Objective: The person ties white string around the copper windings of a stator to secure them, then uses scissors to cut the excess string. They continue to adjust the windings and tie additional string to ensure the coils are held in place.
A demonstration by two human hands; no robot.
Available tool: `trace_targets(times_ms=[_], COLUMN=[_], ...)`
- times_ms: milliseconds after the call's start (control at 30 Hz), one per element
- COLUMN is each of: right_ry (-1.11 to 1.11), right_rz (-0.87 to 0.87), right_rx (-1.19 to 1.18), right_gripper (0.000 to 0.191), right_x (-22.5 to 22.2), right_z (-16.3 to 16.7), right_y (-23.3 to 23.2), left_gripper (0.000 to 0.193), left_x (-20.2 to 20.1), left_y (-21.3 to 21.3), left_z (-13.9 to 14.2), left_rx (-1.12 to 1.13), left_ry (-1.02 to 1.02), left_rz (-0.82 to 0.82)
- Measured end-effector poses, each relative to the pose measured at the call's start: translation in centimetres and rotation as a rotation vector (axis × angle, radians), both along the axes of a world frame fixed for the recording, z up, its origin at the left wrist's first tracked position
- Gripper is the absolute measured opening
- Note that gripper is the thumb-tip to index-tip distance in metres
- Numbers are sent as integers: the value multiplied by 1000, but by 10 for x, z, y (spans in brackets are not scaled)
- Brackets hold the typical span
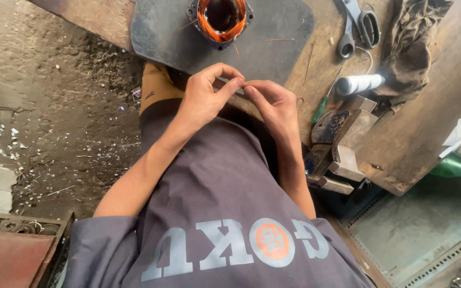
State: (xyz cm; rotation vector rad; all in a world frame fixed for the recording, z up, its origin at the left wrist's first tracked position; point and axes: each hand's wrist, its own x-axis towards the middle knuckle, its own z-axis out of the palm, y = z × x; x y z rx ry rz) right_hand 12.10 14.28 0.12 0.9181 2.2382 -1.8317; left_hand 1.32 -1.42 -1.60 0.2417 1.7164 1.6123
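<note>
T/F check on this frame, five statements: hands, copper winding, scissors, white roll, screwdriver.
1. Both hands meet at the fingertips, pinching something small. True: left hand and right hand touch in front of the mat; what they pinch is too small to tell.
2. The copper-wound stator lies on the dirt floor. False: it sits on the dark mat on the bench.
3. The scissors lie on the bench, untouched. True.
4. The right hand grips the white roll. False: it lies apart, by the cloth.
5. The screwdriver has a red handle. False: green.
</note>
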Motion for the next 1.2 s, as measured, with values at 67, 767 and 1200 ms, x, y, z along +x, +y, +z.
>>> trace_targets(times_ms=[67, 767, 1200], right_ry=[48, -2, 130], right_rz=[19, 386, -41], right_rx=[102, 222, -743], right_gripper=[15, 24, 16], right_x=[-1, -22, -41], right_z=[1, -1, -19], right_y=[5, 10, 4], left_gripper=[17, 17, 22], left_x=[-2, 6, 10], left_y=[-8, 3, -71], left_z=[1, 4, 80], left_rx=[-97, -108, -324], left_ry=[97, 653, 809], left_rz=[-40, 3, -326])
